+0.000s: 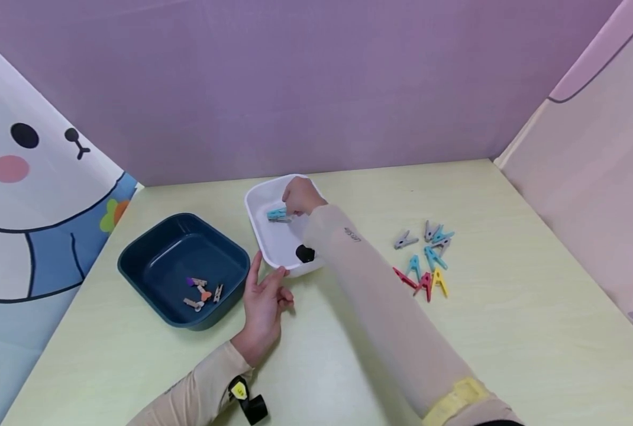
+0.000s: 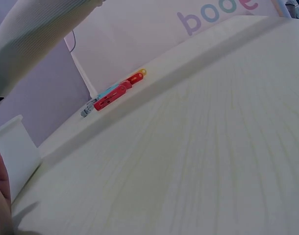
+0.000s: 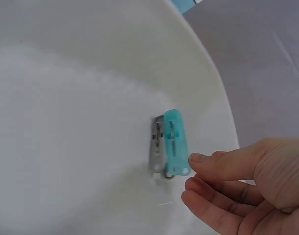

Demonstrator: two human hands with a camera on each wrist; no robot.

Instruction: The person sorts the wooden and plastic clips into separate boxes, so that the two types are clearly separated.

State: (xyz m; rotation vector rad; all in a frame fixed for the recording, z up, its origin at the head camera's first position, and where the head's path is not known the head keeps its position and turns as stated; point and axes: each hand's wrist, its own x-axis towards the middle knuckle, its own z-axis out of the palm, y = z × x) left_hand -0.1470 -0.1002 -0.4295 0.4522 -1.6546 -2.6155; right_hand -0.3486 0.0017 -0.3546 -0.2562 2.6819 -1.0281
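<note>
At the far left of my head view sits a dark blue square plastic tray [image 1: 151, 260] on the pale green tabletop [image 1: 508, 331], with a few small wooden clothes pegs [image 1: 203, 292] lying toward its 5 o'clock corner. Just to its right my left hand [image 1: 264, 305] rests on the tabletop, fingers straight and loosely spread, holding nothing; its fingertips touch the near rim of the white square plastic tray [image 1: 258, 228] at that tray's 7 o'clock.

Inside the white tray, toward 12 o'clock, lies the teal and grey plastic clothes peg [image 1: 277, 215]. My right hand [image 1: 302, 196] hovers over it from the 3 o'clock side. In the right wrist view the peg [image 3: 170, 144] lies flat on the tray floor, and the fingers [image 3: 215, 161] are loosely curled and bunched just beside its ringed end, at about 4 o'clock from it. I cannot tell whether the nearest fingertip touches the peg; nothing is pinched.

Further right, well apart from the trays, a loose cluster of coloured plastic clothes pegs [image 1: 427, 260], grey, teal, red and yellow, lies on the tabletop.
</note>
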